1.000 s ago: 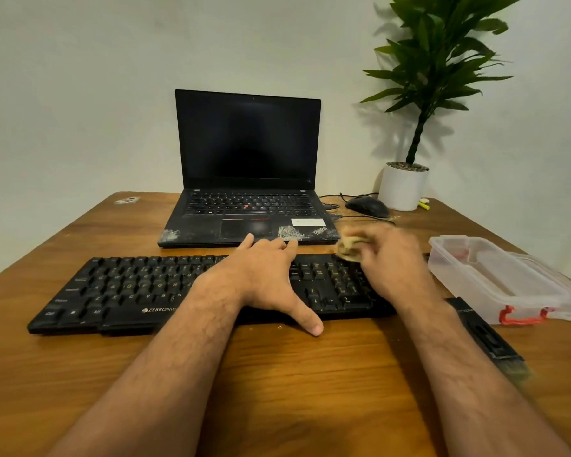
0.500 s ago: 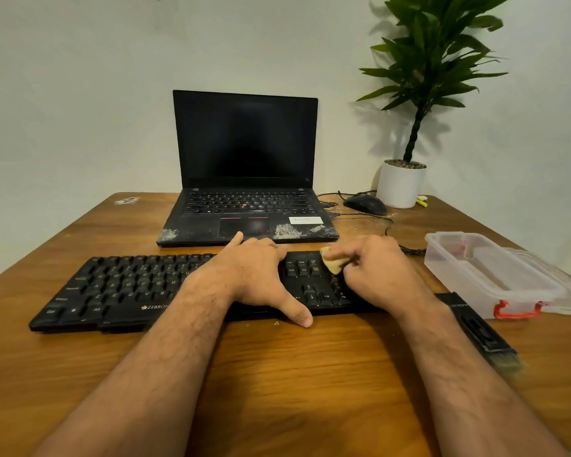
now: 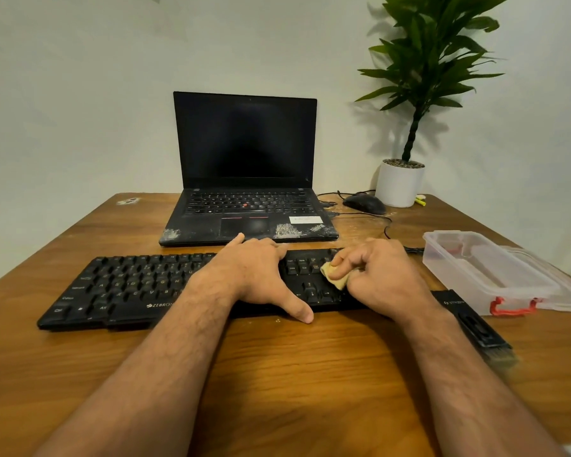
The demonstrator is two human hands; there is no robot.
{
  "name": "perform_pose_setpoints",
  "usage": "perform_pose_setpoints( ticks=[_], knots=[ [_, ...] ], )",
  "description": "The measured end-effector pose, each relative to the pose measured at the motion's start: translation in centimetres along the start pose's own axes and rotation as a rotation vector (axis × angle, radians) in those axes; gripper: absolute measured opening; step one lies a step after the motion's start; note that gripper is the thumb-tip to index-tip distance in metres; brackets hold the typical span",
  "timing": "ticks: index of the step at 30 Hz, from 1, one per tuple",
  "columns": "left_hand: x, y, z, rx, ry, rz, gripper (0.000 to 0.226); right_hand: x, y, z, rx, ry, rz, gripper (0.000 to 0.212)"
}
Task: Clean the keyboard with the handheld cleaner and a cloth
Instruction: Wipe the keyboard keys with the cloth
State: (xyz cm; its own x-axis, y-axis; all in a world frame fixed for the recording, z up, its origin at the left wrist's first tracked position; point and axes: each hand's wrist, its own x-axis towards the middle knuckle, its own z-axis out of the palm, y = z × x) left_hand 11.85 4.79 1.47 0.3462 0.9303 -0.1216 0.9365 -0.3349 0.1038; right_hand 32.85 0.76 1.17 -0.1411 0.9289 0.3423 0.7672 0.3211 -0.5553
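The keyboard (image 3: 129, 285) lies across the table (image 3: 277, 374), near side, its left half uncovered. No fault seen on those keys, though the print is too small to judge for dirt.

The left hand (image 3: 254, 275) rests flat on the middle of the keyboard, fingers (image 3: 264, 244) straight and close together toward the far edge, thumb spread down onto the table at the near edge. It appears to be steadying the board. Risk: the palm's weight sits on keys, and if the hand slackens the board may skid toward the laptop (image 3: 248, 192) just beyond it.

A few pale crumbs (image 3: 277, 320) lie on the table beside the thumb. Risk: wiping may simply push debris off the keys onto the table rather than lift it.

The right hand (image 3: 379, 278) holds a small tan cloth (image 3: 335, 277), bunched and pinched between thumb and curled fingers, pressed on the keys near the arrow cluster. Risk: a bunched cloth dragged hard could catch a keycap edge and lift it.

The cleaner (image 3: 475, 324) lies on the table right of that wrist, brush end nearest, close to the forearm; a backward sweep could knock it.

A clear box (image 3: 482, 268) stands far right, apart from the work.
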Motion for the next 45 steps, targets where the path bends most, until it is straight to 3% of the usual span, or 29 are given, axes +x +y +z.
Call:
perform_pose_setpoints(
  ticks=[5, 7, 9, 11, 13, 15, 18, 22, 25, 28, 31, 35, 38, 41, 45],
  knots=[
    [0.1, -0.2, 0.1, -0.003, -0.006, -0.007, 0.150, -0.3, -0.2, 0.1, -0.118, -0.092, -0.103, 0.053],
    [0.1, -0.2, 0.0, -0.011, -0.007, -0.005, 0.149, 0.0, 0.5, 0.2, -0.182, -0.102, 0.000, 0.058],
    [0.1, -0.2, -0.1, -0.026, -0.002, 0.001, 0.145, 0.6, 1.5, -0.2, -0.202, -0.003, 0.213, 0.053],
    [0.0, -0.2, -0.1, -0.026, -0.002, 0.004, 0.141, 0.8, 2.1, -0.6, -0.199, 0.091, 0.299, 0.049],
    [-0.1, -0.1, -0.2, -0.023, -0.005, 0.005, 0.139, 0.7, 1.9, -0.3, -0.151, 0.091, 0.201, 0.051],
    [-0.1, 0.0, -0.2, -0.015, -0.002, 0.002, 0.138, 0.2, 0.7, 0.3, -0.157, -0.015, 0.074, 0.054],
    [-0.2, 0.1, -0.1, -0.014, 0.008, -0.007, 0.139, 0.2, -0.2, 1.0, -0.262, -0.083, -0.032, 0.041],
    [-0.3, 0.1, -0.1, -0.033, 0.009, -0.006, 0.139, 0.5, 0.4, 0.5, -0.133, -0.004, 0.126, 0.023],
    [-0.4, 0.0, -0.1, -0.042, 0.008, 0.001, 0.136, 0.5, 0.9, -0.2, -0.175, 0.108, 0.304, 0.026],
    [-0.2, 0.0, 0.0, -0.032, 0.013, -0.001, 0.137, 0.1, 0.4, -0.2, -0.190, 0.133, 0.121, 0.026],
    [0.0, 0.0, 0.0, -0.020, 0.021, -0.004, 0.140, -0.4, -0.8, 0.5, -0.147, -0.012, -0.041, 0.021],
    [-0.1, -0.1, -0.1, -0.055, 0.001, 0.003, 0.137, 0.3, 0.8, -0.2, -0.151, 0.073, 0.315, 0.018],
    [-0.3, 0.0, -0.2, -0.052, 0.006, 0.005, 0.134, 0.1, 1.3, -0.5, -0.167, 0.102, 0.233, 0.018],
    [-0.2, 0.1, -0.1, -0.028, 0.013, 0.002, 0.134, -0.8, 0.0, -0.1, -0.009, -0.028, 0.040, 0.016],
    [-0.2, -0.1, 0.0, -0.043, 0.015, 0.015, 0.132, -0.1, 0.8, -0.4, -0.166, 0.063, 0.240, 0.016]
  ],
)
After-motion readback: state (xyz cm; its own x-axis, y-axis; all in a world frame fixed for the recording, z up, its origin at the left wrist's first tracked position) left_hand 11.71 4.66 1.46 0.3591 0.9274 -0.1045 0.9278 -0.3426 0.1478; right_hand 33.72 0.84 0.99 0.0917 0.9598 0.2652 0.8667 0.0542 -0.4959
